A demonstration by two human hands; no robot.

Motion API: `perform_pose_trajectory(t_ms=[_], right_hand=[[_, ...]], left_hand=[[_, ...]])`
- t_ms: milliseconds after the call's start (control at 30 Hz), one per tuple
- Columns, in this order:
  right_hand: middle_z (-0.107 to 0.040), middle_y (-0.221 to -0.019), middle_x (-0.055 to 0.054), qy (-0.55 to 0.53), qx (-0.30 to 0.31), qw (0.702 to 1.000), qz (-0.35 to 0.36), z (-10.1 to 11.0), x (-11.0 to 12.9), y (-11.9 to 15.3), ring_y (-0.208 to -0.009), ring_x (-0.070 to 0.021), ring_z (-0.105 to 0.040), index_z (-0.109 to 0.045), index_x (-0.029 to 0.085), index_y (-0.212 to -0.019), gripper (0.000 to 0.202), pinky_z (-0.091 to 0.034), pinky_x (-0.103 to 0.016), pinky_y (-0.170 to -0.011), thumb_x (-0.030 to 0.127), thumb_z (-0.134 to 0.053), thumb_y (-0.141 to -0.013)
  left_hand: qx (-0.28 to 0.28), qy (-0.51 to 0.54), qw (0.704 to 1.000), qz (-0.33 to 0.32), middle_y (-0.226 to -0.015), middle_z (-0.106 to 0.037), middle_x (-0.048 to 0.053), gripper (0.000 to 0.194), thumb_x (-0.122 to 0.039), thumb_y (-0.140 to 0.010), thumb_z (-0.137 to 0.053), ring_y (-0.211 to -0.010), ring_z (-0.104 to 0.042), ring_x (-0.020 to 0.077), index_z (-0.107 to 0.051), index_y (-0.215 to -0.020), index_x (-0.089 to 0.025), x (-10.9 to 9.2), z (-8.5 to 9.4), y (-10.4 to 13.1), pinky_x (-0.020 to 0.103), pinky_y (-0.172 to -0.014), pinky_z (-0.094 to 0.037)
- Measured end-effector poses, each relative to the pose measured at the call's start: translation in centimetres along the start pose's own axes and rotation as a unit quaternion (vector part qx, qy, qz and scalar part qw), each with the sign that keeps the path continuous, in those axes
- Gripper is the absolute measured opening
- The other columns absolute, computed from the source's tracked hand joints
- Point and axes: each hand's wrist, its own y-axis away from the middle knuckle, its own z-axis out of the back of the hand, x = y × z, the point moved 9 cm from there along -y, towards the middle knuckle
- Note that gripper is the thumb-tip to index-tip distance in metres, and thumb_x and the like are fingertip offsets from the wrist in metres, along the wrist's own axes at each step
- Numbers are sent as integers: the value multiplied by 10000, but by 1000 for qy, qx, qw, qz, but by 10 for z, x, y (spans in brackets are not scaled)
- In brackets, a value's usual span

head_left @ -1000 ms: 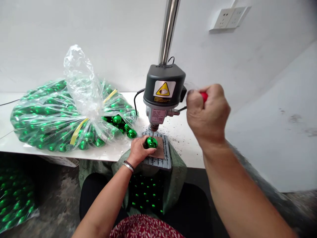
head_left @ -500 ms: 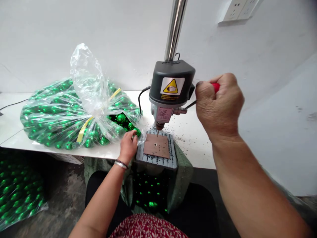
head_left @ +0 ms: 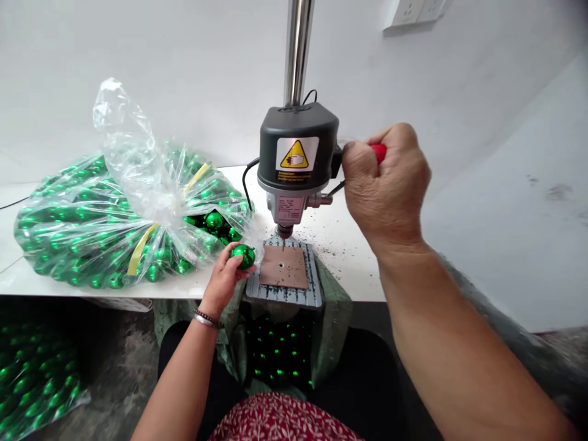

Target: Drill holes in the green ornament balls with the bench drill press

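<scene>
A shiny green ball (head_left: 243, 257) is held in my left hand (head_left: 223, 275), between thumb and fingers, just left of the drill press base (head_left: 315, 288). My right hand (head_left: 388, 184) is wrapped round the red-tipped feed handle (head_left: 379, 152) of the drill press (head_left: 298, 147). Below the chuck, a thin drill bit (head_left: 283, 244) points down over a brown board (head_left: 296, 269) with a small hole in it. The bit is above the board. To the left lies a clear plastic bag (head_left: 133, 177) full of green balls, with a torn opening facing my left hand.
Dark shavings are scattered over the white table (head_left: 362, 282). More green balls fill a bag (head_left: 37, 373) on the floor at the left. Green cloth (head_left: 335, 300) hangs under the base, with green balls between its folds. A socket (head_left: 416, 11) is on the wall.
My left hand has come away from the bag opening with a green ball in it. My right hand stays on the feed handle. The whole view has shifted slightly.
</scene>
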Motion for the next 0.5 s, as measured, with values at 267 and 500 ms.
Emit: perform_pose_trajectory(t_ms=[267,500], right_hand=[[-446,-682,69,20,-7,999,46,-5,-10,0,-655,-110,-448,-401,254,-798,269,-400,-295,-697,336,-598,-962],[-529,-747,37,18,-2,997,79,-9,-15,-1,-712,-136,-569,-450,261,-859,199,-472,-305,-709,360,-515,-1019]], left_hand=[[88,58,992,70,-1217,-719,85,666,-514,-875,-682,-916,-734,211,-507,-1470,-273,5,-36,14,315,-717,-591],[55,-159,984,-54,-1199,-730,75,566,-310,-764,-808,-1121,-690,242,-626,-1285,-182,-10,-37,-10,395,-1052,-538]])
